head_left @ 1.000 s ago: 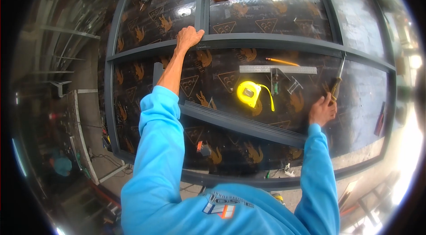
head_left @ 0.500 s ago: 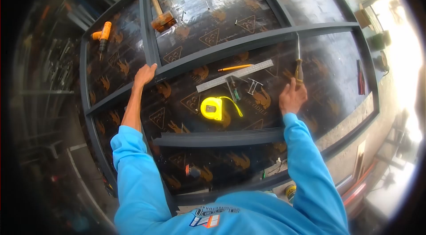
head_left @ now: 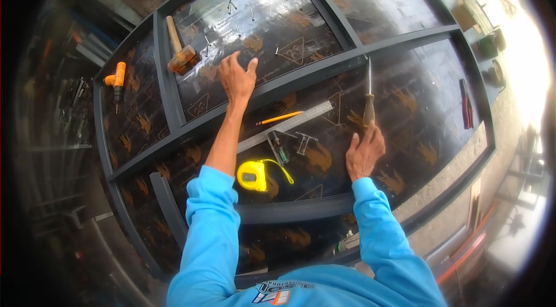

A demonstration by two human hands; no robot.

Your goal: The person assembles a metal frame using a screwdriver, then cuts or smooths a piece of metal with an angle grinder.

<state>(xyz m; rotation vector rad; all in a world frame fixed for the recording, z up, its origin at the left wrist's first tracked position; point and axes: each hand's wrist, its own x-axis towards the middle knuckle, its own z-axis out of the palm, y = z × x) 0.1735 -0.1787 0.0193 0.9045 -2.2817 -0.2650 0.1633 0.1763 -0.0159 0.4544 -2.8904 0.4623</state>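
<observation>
My right hand (head_left: pixel 366 152) grips the end of a screwdriver's (head_left: pixel 369 109) handle; its shaft points away from me, with the tip at the grey metal frame's (head_left: pixel 324 68) middle bar. My left hand (head_left: pixel 237 78) is open, fingers apart, over the shiny dark panel beyond that bar. It holds nothing. Several loose screws (head_left: pixel 237 30) lie on this panel near its fingers. To its left rests a mallet (head_left: pixel 183 59) with a wooden handle. Between my forearms are a steel ruler (head_left: pixel 315 113), a pencil (head_left: pixel 279 118) and a yellow tape measure (head_left: pixel 252 175).
An orange drill (head_left: pixel 119 81) lies at the far left inside the frame. Red-and-black pliers (head_left: pixel 466 104) lie by the right edge. Near the ruler are a small green-and-metal piece (head_left: pixel 281 149) and a small metal bracket (head_left: pixel 305 143). A grey bar (head_left: pixel 295 209) crosses close to my body.
My left hand has let go of the frame bar and moved right and forward over the panel, opening. My right hand stays on the screwdriver. The whole view has shifted a little.
</observation>
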